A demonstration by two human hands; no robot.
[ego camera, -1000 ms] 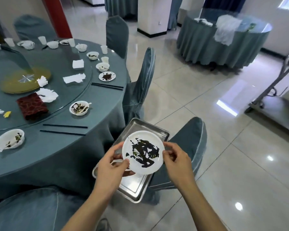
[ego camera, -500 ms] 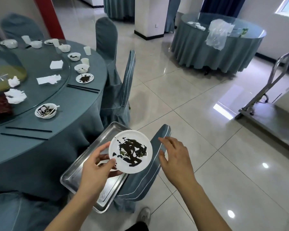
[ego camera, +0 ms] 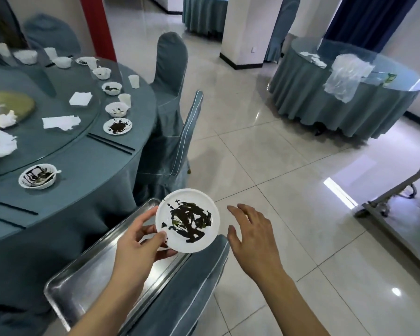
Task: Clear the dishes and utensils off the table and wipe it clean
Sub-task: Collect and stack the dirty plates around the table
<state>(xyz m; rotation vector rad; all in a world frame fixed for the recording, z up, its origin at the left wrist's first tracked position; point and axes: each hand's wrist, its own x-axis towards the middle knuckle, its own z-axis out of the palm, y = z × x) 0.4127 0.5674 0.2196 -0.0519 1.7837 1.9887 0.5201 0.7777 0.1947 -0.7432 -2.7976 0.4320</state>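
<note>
Step in hand, I'd say: set the dirty plate (ego camera: pixel 187 220) down on the steel tray (ego camera: pixel 87 275) w/o tipping it. Keep it level, lower flat onto bare metal, tray's perched on a chair (ego camera: pixel 192 282) so go gently. Left hand (ego camera: pixel 136 248) pinches the plate's near-left rim, thumb on top, fingers under; plate sits above the tray's far end. Right hand (ego camera: pixel 252 238) spread, holding nothing, just beside the plate's right edge, not touching. Worktop (ego camera: pixel 83 166) w/ more bowls lies left.

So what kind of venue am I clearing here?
Probably a restaurant banquet hall: round clothed tables, covered chairs, and a glass turntable amid used dishes.
</note>
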